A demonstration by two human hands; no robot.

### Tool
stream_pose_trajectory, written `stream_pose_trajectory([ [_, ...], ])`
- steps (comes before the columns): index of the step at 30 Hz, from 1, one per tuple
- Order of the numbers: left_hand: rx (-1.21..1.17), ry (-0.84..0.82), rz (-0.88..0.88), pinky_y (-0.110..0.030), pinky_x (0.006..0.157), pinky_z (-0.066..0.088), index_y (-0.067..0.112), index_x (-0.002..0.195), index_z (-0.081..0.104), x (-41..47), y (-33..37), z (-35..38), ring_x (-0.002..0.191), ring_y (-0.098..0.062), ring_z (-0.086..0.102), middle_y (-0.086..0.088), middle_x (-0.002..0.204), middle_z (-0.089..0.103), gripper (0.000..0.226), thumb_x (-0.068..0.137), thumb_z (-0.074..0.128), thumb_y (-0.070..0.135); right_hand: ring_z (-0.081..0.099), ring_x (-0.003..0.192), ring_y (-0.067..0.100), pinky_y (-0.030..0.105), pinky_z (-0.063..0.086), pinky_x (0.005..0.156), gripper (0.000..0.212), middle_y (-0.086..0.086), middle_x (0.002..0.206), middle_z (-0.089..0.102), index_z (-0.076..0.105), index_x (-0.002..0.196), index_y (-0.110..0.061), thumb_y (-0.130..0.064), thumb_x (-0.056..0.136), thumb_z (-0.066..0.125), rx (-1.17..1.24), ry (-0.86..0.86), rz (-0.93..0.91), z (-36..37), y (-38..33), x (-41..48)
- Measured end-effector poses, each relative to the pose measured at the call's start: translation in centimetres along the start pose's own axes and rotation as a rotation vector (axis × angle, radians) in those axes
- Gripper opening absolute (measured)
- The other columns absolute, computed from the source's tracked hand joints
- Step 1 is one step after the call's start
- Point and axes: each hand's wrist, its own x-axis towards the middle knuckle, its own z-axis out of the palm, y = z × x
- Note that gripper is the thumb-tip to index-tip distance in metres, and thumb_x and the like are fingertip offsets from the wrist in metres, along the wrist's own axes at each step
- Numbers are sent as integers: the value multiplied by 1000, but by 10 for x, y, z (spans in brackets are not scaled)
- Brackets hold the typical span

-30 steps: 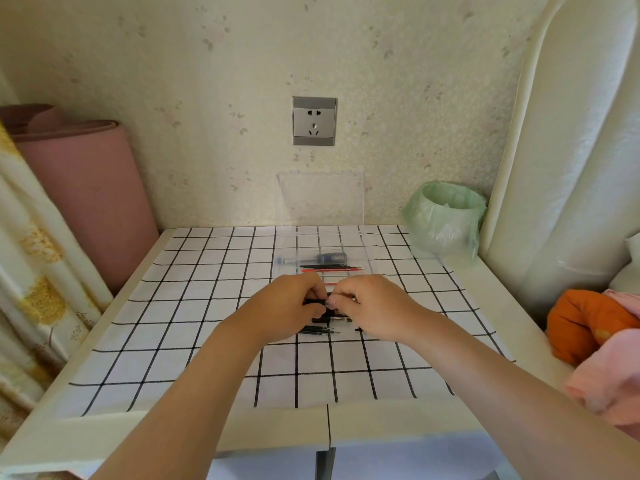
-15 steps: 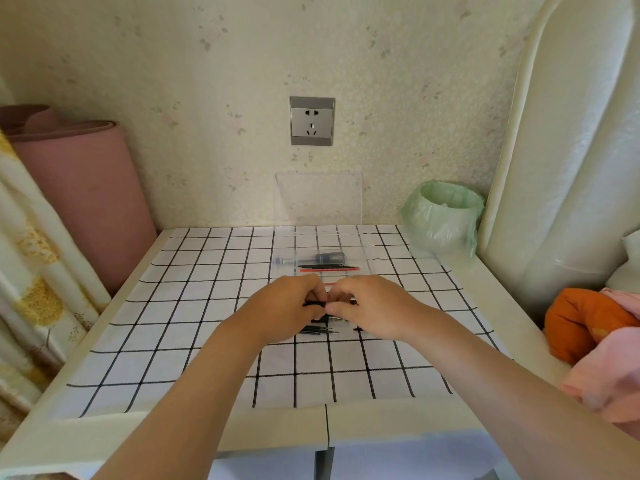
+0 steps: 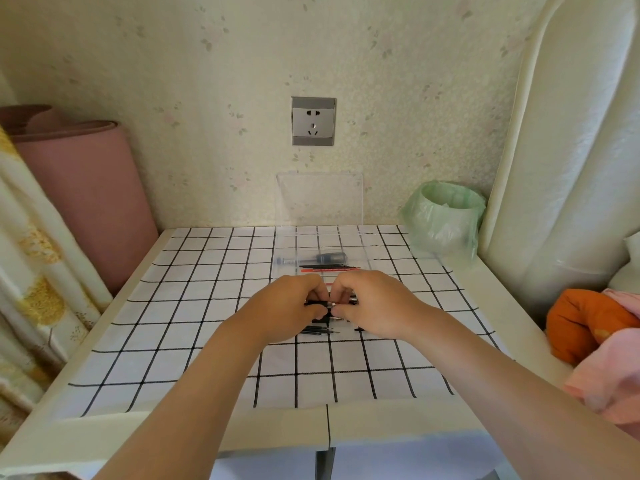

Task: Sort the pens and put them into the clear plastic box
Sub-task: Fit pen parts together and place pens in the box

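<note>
Container: the clear plastic box (image 3: 360, 247) lies open on the checked cloth (image 3: 207, 306), just above the centre of the frame. Its lid (image 3: 318, 199) stands upright against the wall. The near edge of the box is hidden behind the hands.

Contents, 3 groups noted:
- 1 blue-grey pen (image 3: 330, 257), lying crosswise towards the far side of the box.
- Thin black refills (image 3: 323, 266) just below it; the count cannot be told.
- 1 red refill (image 3: 329, 270), lowest in the frame of the 3, parallel to the others.

Second container: a bin lined with a green bag (image 3: 443, 220) stands at the right rear corner of the table, well apart from the box. Its contents cannot be made out.

Hands: both meet at the centre of the frame, just below the box. The left hand (image 3: 287, 306) has its fingers curled and pinches the dark end of a black pen (image 3: 317, 303). The right hand (image 3: 370, 306), also curled, pinches the other end, where a silver part shows. The pen lies crosswise between them, above the cloth.

Loose items: several black refills (image 3: 317, 330) lie on the cloth just below the hands, outside the box.
</note>
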Motion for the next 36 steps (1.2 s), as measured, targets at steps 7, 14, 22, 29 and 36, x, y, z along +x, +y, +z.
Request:
stream_pose_trajectory([
  [7,-6,-8,1,-22,73,51,27,99,64,0,0,-1,80,-2,61,14,87,65,10,90,66,23,60,87,11,36,52,77,22,-9,94,66,69,102,-31,-46,93,56,-27,-46,1,0,-1,0],
  [14,-2,-5,4,-22,71,51,27,99,64,0,1,0,78,-3,60,13,85,64,10,91,66,22,59,88,13,35,51,78,18,-10,96,65,70,101,-29,-40,95,57,-48,-43,6,0,-1,0],
  [22,-5,-3,13,-23,73,52,29,97,64,1,0,0,80,-2,61,14,87,66,11,90,67,21,59,88,12,33,50,77,15,-11,96,66,71,100,-32,-41,90,63,-47,-18,-6,0,0,1],
  [29,30,48,60,-29,75,56,29,96,67,0,0,0,81,-3,63,14,88,68,11,88,70,21,61,89,14,34,51,79,16,-9,96,68,72,100,-31,-40,92,62,-17,-56,11,0,2,2],
  [36,139,5,-28,-18,63,44,36,105,68,-2,-1,0,72,-1,57,14,92,65,13,94,61,34,58,90,7,25,45,74,21,-18,93,62,70,105,-34,-31,85,64,-126,-173,118,-19,17,-2],
])
